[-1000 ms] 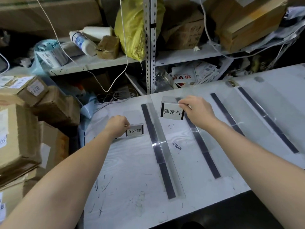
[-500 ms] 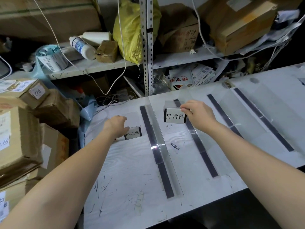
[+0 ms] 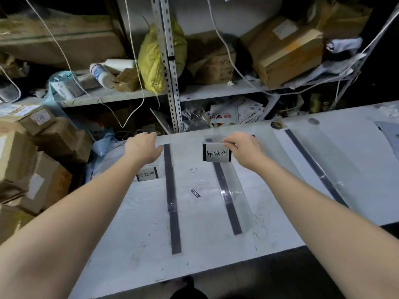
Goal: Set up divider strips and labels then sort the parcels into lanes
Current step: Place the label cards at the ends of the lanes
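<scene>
My right hand (image 3: pixel 245 151) pinches the top edge of a clear label stand (image 3: pixel 216 152) between thumb and fingertips; its card reads 异常件 between two black end bars. The stand sits upright at the far end of the second divider strip (image 3: pixel 228 196), touching or just over it; I cannot tell which.

My left hand (image 3: pixel 143 147) hangs loose above the table (image 3: pixel 133 234), fingers spread and curled slightly, gripping nothing. Just behind its wrist, nearer to me, a second label stand (image 3: pixel 148 174) stands on the table with 待处理 printed on it, partly hidden by my forearm. It is in the leftmost lane, just left of the first divider strip (image 3: pixel 171 197).

That first strip is a dark band under a clear angled piece, running from the far edge of the table toward me. The second strip lies parallel to it on the right, and between them, flat on the white surface, is a small printed label (image 3: pixel 195 193), its characters turned away from me and hard to read. A third divider strip (image 3: pixel 315 167) runs farther to the right, well apart from my hands.

To my left, cardboard parcels (image 3: pixel 32 160) are stacked beside the table. Behind the table a metal shelf (image 3: pixel 121 97) carries a yellow bag (image 3: pixel 151 59), a white bottle (image 3: pixel 101 74) and more boxes (image 3: pixel 285 52).
</scene>
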`<move>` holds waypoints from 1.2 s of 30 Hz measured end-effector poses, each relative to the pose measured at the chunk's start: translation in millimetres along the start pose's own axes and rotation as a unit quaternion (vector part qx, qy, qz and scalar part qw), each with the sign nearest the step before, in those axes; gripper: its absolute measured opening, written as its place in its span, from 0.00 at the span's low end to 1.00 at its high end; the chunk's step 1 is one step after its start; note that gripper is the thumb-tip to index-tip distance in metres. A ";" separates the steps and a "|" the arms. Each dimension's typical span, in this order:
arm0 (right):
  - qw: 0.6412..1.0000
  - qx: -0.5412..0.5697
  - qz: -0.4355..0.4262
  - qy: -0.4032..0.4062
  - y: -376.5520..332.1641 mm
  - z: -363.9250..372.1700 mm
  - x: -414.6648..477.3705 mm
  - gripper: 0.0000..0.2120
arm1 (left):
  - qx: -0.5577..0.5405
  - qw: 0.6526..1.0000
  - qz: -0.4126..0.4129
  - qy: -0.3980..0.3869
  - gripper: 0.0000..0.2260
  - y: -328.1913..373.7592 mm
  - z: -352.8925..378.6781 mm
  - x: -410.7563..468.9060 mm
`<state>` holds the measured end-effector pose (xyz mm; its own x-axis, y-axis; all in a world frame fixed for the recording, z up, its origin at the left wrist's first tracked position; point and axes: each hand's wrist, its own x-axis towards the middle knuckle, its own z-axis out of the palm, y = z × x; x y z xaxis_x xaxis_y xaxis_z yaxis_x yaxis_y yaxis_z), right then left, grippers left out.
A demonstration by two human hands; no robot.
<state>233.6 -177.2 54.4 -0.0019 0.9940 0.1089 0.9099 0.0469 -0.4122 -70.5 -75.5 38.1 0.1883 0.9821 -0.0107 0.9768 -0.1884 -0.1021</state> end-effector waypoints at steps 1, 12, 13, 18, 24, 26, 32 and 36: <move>1.000 0.006 -0.004 0.002 11.7 -6.4 -3.8 0.12 | -0.004 1.000 -0.003 0.006 0.21 13.2 -3.2 -4.1; 1.000 -0.011 -0.027 0.011 135.3 -84.9 -33.2 0.12 | -0.015 0.999 -0.030 0.008 0.21 157.8 -36.5 -25.1; 0.999 -0.010 -0.029 0.015 145.4 -91.1 -31.6 0.12 | -0.013 0.999 -0.031 0.005 0.21 167.9 -39.6 -22.7; 0.999 -0.024 -0.006 0.032 193.6 -117.7 -14.4 0.12 | -0.016 1.000 -0.018 0.002 0.22 205.7 -45.2 4.3; 0.998 -0.032 0.024 0.046 250.1 -126.3 9.6 0.11 | -0.020 1.000 -0.011 0.002 0.23 236.6 -45.0 52.2; 0.998 -0.037 0.025 0.049 267.1 -126.7 14.6 0.11 | -0.020 1.000 -0.014 -0.008 0.23 243.9 -41.0 64.1; 0.999 -0.017 0.020 0.019 316.2 -113.9 35.1 0.11 | -0.008 0.999 -0.039 -0.031 0.23 255.6 -23.3 73.1; 1.000 -0.011 0.004 -0.015 345.7 -99.0 51.0 0.10 | -0.020 0.994 -0.087 -0.058 0.24 258.2 -12.1 62.5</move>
<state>589.1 -120.0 7.1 -0.0062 0.9970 0.0776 0.9189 0.0363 -0.3929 194.7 -62.8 23.2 0.0060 0.9937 -0.1117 0.9973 -0.0141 -0.0719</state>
